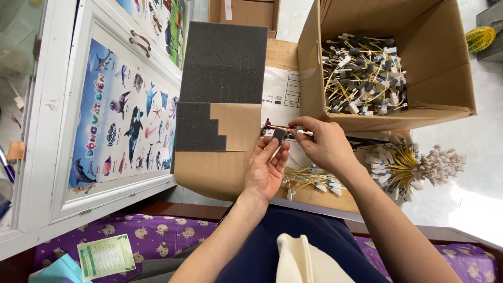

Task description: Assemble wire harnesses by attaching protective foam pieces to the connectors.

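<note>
Nearest to me: dark blue lap w/ a cream cloth lying on it, purple patterned bedding underneath, and a green leaflet at lower left.

Both forearms reach up from there. My left hand sits mid-frame, palm toward me, fingers pinched on a small grey foam piece. My right hand is just beside it, touching at the tips, fingers clenched around a thin wire lead w/ red and yellow strands; a white connector end pokes out between the fingertips. The foam piece sits right against the wire, so both hands meet on the same spot.

Under and just right of the hands: a loose bundle of yellow wires w/ white plugs, and a bigger bunch fanned out further right.

Left of the hands: a brown card sheet partly covered by dark grey foam pads; the foam edge is stepped where squares are gone. Beyond that on the left, a white cabinet door w/ a sea-animal poster.

Farthest: an open cardboard box at upper right, holding a heap of yellow wires w/ grey foam and white plugs.
</note>
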